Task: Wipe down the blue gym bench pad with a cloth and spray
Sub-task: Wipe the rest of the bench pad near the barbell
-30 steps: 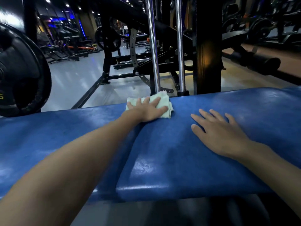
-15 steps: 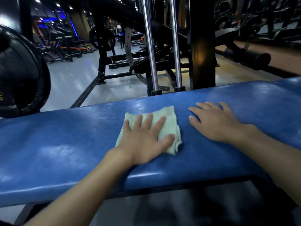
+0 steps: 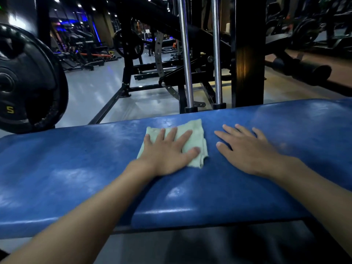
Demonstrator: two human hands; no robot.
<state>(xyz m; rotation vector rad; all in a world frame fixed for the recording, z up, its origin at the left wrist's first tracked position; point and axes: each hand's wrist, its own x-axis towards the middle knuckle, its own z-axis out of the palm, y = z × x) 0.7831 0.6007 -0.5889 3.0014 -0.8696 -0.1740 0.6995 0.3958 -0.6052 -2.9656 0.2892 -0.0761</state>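
The blue gym bench pad [image 3: 247,197] runs across the whole view, shiny and a little streaked. A folded pale green cloth [image 3: 196,130] lies near the pad's far edge, in the middle. My left hand [image 3: 169,151] presses flat on the cloth with straight, spread fingers. My right hand [image 3: 245,147] rests flat on the bare pad just right of the cloth, fingers straight. No spray bottle is in view.
A black weight plate [image 3: 28,80] hangs at the left, close to the pad's far edge. Chrome guide rods [image 3: 185,54] and a black upright post [image 3: 247,54] stand right behind the pad. Grey floor and other machines lie beyond.
My left hand pulled the cloth from the pad's far edge toward me, then pushed it slightly away and to the right again. My right hand has stayed flat on the pad.
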